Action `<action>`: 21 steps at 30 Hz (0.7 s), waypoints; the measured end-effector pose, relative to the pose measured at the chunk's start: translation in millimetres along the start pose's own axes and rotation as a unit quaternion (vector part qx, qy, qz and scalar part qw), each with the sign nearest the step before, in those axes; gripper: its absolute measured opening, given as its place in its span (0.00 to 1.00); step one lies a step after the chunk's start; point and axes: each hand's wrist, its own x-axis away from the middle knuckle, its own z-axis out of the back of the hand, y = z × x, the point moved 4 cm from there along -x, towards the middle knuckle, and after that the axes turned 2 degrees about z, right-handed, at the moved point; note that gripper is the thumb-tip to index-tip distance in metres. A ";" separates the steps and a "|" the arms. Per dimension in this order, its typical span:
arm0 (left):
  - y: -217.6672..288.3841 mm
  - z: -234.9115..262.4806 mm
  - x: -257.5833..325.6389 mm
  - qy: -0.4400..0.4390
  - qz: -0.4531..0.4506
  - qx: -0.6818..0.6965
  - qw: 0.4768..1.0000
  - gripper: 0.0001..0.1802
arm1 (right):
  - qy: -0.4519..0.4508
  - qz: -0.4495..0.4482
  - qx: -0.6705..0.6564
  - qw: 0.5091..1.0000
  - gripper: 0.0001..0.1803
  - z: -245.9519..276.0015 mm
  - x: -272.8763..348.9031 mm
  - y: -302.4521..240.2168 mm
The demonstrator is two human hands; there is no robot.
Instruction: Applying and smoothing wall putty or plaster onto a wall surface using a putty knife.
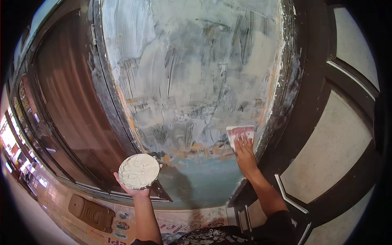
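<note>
My left hand carries a round tub of whitish putty from below, with its fingers around the sides. The putty's surface is uneven and faces up at me. Against the wall's lower right part, my right hand grips a flat putty spreader, reddish and smeared with white. My fingers lie over its face, and the thumb is hidden. The wall panel is streaked with grey and whitish putty, thickest at the upper left. Bluish-green paint shows along its bottom.
Dark wooden trim borders the panel, with a brown curtain behind a framed window at left. Dark framing with pale panels stands close at right. On the floor lie a brown plastic stool and a printed sheet.
</note>
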 end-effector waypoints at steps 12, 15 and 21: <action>-11.9 0.0 -2.9 -0.034 0.013 0.008 0.999 0.48 | 0.304 0.087 0.094 0.944 0.26 236.4 -310.8 47.5; 0.6 9.5 -2.6 -0.024 -0.006 0.005 1.000 0.48 | 0.235 0.007 0.082 0.968 0.25 195.1 -321.6 52.2; 26.2 8.4 17.3 -0.156 0.004 -0.018 0.988 0.45 | 0.059 0.056 0.012 0.997 0.29 25.4 -128.0 -26.9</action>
